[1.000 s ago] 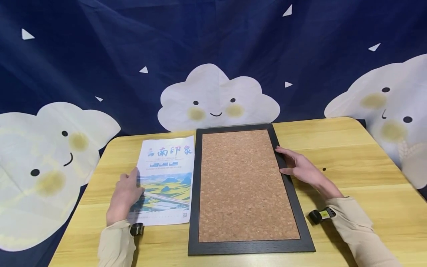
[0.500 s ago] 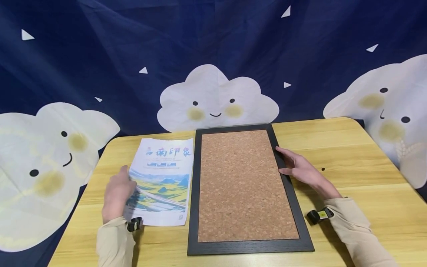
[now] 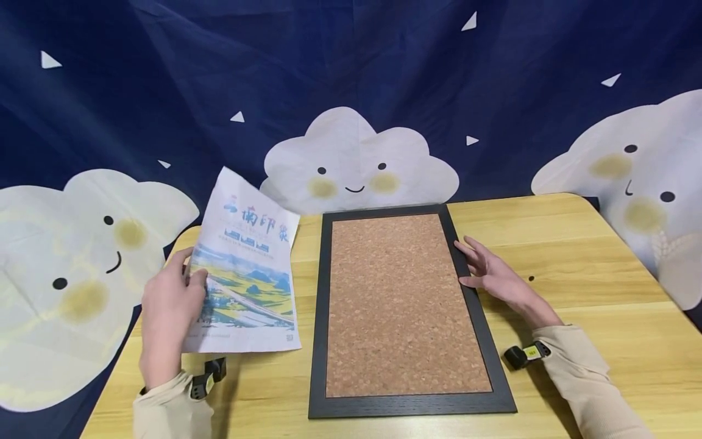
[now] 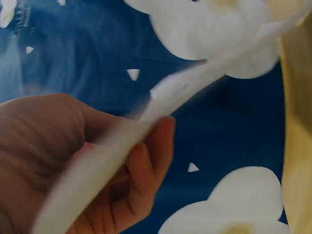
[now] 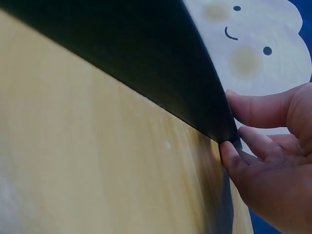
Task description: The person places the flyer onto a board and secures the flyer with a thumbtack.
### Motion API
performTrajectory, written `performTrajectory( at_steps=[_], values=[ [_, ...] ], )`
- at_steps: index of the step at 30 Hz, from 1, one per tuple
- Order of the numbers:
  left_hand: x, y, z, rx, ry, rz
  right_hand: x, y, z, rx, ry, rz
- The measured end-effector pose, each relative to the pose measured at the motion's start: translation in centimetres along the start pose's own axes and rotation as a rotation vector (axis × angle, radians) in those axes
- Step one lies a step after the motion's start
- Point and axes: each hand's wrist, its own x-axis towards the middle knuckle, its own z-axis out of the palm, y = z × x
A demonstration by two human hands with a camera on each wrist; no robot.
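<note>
A printed poster (image 3: 247,268) with blue lettering and a landscape picture is raised off the table at the left, bent and tilted. Its left edge is pinched between thumb and fingers of my left hand (image 3: 172,305); in the left wrist view that poster (image 4: 112,156) is edge-on and blurred. Beside it a corkboard (image 3: 406,305) with a black frame (image 3: 411,404) lies flat. My right hand (image 3: 496,277) rests its thumb and fingertips against the right side of this frame, fingers fairly straight. In the right wrist view, fingertips (image 5: 230,155) touch the dark frame edge (image 5: 161,63).
Underneath is a light wooden table (image 3: 576,256). A small dark spot (image 3: 531,278) shows on it right of the right hand. Behind hangs a navy curtain (image 3: 351,55) with smiling clouds. Each wrist wears a small black camera (image 3: 515,357).
My left hand has taken the poster's left edge and lifted it up and leftwards, away from the corkboard. The right hand stays at the frame, some fingers slightly more spread.
</note>
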Motion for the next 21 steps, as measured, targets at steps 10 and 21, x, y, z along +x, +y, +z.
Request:
performTrajectory(
  at_steps=[10, 21],
  values=[
    [-0.6, 2.1, -0.8, -0.252, 0.179, -0.021, -0.1, 0.3, -0.1, 0.011, 0.008, -0.013],
    [-0.3, 4.8, 2.2, -0.549, 0.119, 0.043, 0.0, 0.3, -0.2, 0.021, -0.001, -0.022]
  ],
)
